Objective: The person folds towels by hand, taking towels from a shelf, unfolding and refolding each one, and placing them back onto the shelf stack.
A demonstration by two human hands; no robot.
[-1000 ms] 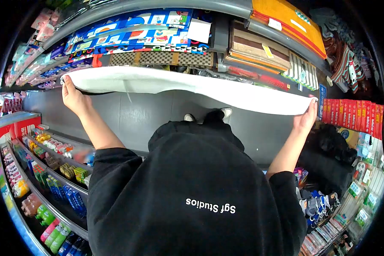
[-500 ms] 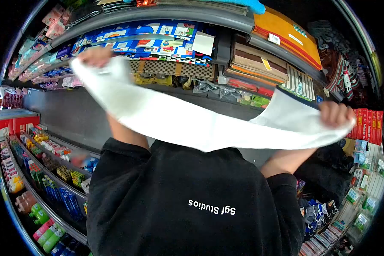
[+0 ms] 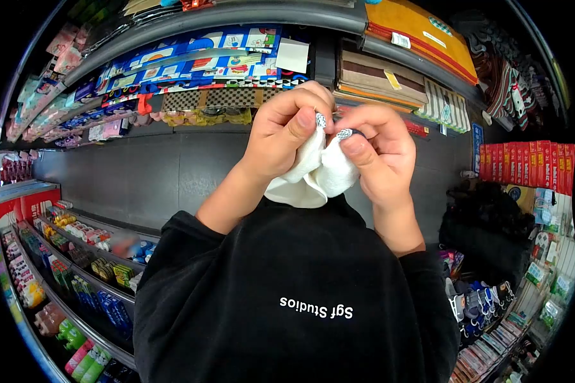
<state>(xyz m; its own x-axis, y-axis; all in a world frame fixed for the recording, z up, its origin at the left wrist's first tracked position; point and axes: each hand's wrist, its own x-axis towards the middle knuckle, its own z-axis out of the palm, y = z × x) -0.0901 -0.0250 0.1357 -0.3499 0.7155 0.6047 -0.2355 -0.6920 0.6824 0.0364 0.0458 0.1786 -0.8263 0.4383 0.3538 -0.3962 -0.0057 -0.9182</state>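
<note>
Just in front of the black shirt (image 3: pixel 294 268), a white cloth (image 3: pixel 335 169) hangs in soft folds, two patterned bits of its edge drawn up side by side. The left hand (image 3: pixel 278 137) pinches one bit between thumb and fingers; the right hand (image 3: pixel 390 150) pinches the other, close beside it. Grey floor (image 3: pixel 198 166) gives broad room to the left, with a narrower stretch rightward up to a black furry heap (image 3: pixel 485 223). Past the hands, folded mats (image 3: pixel 374 73) and a curved shelf edge (image 3: pixel 236 16) bound the space; small packaged goods (image 3: pixel 83 281) line the lower left.
</note>
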